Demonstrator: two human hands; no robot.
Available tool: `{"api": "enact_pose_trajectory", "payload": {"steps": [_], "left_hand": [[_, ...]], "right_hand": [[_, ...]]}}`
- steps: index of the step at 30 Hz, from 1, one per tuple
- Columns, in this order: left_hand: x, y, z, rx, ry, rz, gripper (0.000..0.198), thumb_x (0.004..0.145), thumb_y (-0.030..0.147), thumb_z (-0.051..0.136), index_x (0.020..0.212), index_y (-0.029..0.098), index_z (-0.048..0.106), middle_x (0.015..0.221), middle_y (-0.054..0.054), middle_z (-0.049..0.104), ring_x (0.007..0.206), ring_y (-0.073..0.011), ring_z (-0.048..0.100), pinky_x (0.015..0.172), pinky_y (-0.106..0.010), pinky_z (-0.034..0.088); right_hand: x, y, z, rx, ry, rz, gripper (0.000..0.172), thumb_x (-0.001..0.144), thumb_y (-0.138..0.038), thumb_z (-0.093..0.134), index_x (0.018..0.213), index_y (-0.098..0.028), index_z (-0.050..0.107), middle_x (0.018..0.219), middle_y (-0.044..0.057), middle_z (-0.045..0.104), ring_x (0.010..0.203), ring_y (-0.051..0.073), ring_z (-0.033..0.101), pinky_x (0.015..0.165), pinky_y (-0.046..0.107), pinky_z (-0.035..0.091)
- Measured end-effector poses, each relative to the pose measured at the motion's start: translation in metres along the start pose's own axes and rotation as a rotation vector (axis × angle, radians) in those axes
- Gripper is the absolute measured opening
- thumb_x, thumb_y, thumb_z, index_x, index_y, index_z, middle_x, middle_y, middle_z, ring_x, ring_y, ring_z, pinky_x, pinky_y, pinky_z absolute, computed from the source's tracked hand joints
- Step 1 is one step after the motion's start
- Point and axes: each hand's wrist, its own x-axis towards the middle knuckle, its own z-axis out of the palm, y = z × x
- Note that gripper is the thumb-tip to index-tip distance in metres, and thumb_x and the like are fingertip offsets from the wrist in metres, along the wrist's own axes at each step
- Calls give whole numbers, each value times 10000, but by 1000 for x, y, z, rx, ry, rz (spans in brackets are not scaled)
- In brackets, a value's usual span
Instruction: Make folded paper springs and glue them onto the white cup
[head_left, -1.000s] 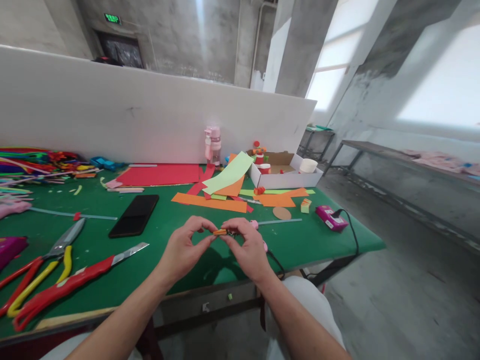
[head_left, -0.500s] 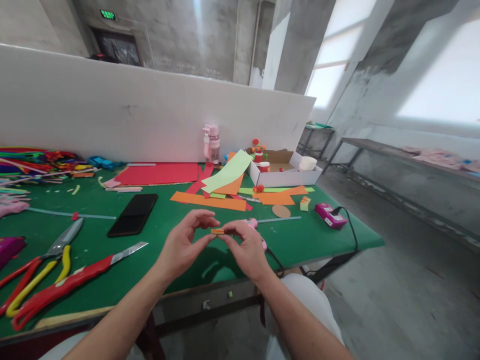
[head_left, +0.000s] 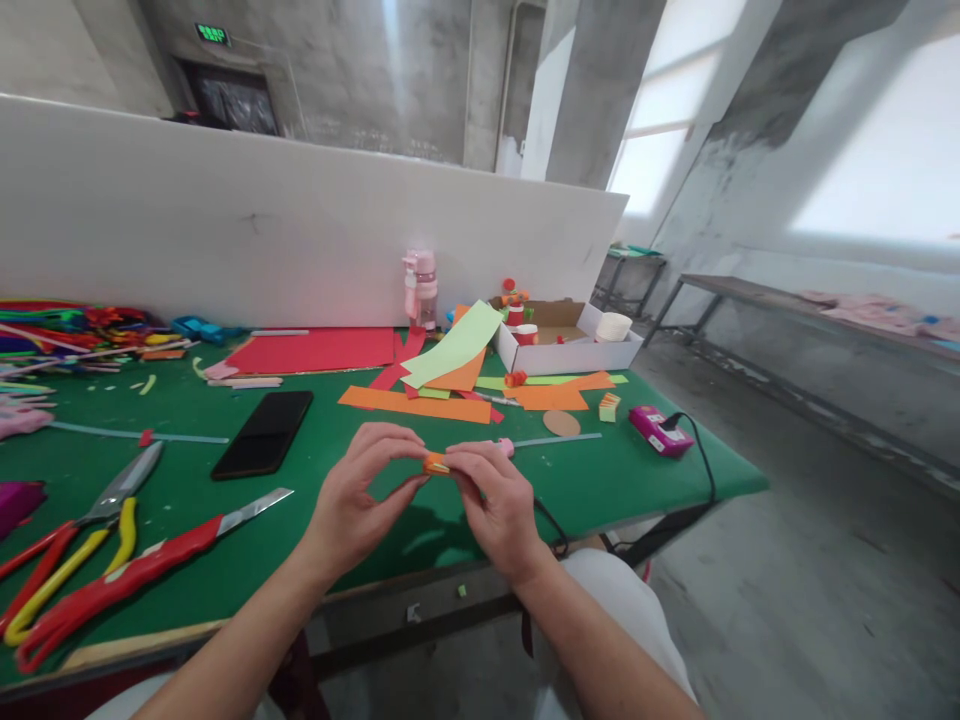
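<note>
Between the fingertips of my two hands is a small folded orange paper piece (head_left: pixel 435 464), held above the front of the green table. My left hand (head_left: pixel 364 490) pinches its left end with thumb and fingers. On the other end, the fingers and thumb of my right hand (head_left: pixel 495 500) are closed. Just behind my right hand lies a pink glue gun (head_left: pixel 504 447), partly hidden by that hand. A strip of orange paper (head_left: pixel 416 404) rests beyond my fingers, and a round cardboard disc (head_left: pixel 562 424) is farther right.
Left of my hands lie a black phone (head_left: pixel 262 434), a red-handled knife (head_left: pixel 150 570) and yellow-and-red scissors (head_left: pixel 112 500). A white box (head_left: pixel 581 357) and a pink bottle (head_left: pixel 422 290) stand at the back. A purple power block (head_left: pixel 660 433) with a cable sits right.
The paper piece has been turned between my fingers and shows more of its orange side. My right fingers have shifted over its end; my left hand has moved slightly left.
</note>
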Motion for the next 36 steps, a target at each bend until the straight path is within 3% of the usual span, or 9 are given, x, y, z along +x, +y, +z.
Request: {"api": "enact_pose_trajectory", "payload": {"steps": [12, 16, 19, 22, 26, 28, 32, 34, 36], "left_hand": [[-1, 4, -1, 304, 109, 327, 140, 866, 137, 680, 918, 262, 715, 835, -9, 715, 879, -176, 628, 828, -303, 510], [-3, 1, -4, 371, 91, 356, 126, 892, 147, 639, 871, 253, 704, 804, -11, 719, 846, -178, 628, 819, -312, 499], [0, -9, -10, 391, 84, 224, 226, 911, 278, 630, 690, 233, 624, 682, -8, 649, 743, -177, 583, 749, -316, 468], [5, -17, -18, 273, 46, -118, 339, 876, 466, 623, 650, 225, 550, 642, 8, 563, 661, -166, 517, 671, -315, 433], [7, -10, -21, -285, -241, -669, 442, 826, 624, 587, 959, 205, 630, 817, -21, 629, 697, -166, 556, 617, -295, 449], [5, -2, -18, -544, -391, -843, 500, 849, 673, 520, 881, 185, 626, 757, -25, 616, 665, -158, 543, 605, -291, 446], [4, 8, -9, -653, -431, -894, 497, 768, 672, 631, 739, 177, 596, 645, 16, 530, 576, -116, 449, 565, -265, 389], [5, 8, -6, -572, -384, -828, 489, 754, 660, 647, 721, 174, 600, 637, 23, 508, 578, -108, 421, 564, -257, 367], [6, 5, -3, -468, -340, -775, 487, 773, 658, 610, 680, 181, 574, 615, 28, 484, 580, -109, 405, 567, -255, 358]], "right_hand": [[-2, -3, 3, -13, 55, -30, 233, 965, -174, 558, 1004, -292, 754, 995, 57, 750, 929, 194, 702, 872, 340, 562], [-4, -1, 2, -52, 73, -95, 251, 964, -140, 555, 1035, -286, 747, 1016, 55, 752, 944, 181, 708, 880, 319, 570], [-5, 2, 0, -117, 96, -176, 289, 965, -107, 536, 1085, -278, 735, 1050, 53, 750, 986, 174, 708, 929, 318, 567], [-5, 3, -2, -180, 94, -268, 308, 965, -85, 524, 1120, -258, 727, 1057, 63, 749, 1017, 171, 709, 950, 305, 569], [-5, 5, -2, -262, 74, -392, 331, 960, -72, 523, 1161, -243, 722, 1053, 71, 757, 1014, 178, 716, 944, 302, 578], [-7, 6, -1, -287, 52, -432, 343, 961, -74, 514, 1179, -238, 722, 1066, 77, 760, 1040, 183, 712, 959, 306, 573], [-8, 7, 2, -198, -26, -366, 367, 966, -90, 485, 1196, -254, 719, 1137, 87, 742, 1101, 189, 687, 986, 331, 557], [-6, 6, 6, -40, -20, -195, 342, 975, -136, 482, 1204, -257, 705, 1155, 87, 729, 1087, 185, 686, 970, 339, 560], [-4, 5, 11, 191, -2, 104, 285, 992, -244, 483, 1183, -240, 694, 1096, 83, 731, 987, 176, 709, 899, 331, 583]]}}
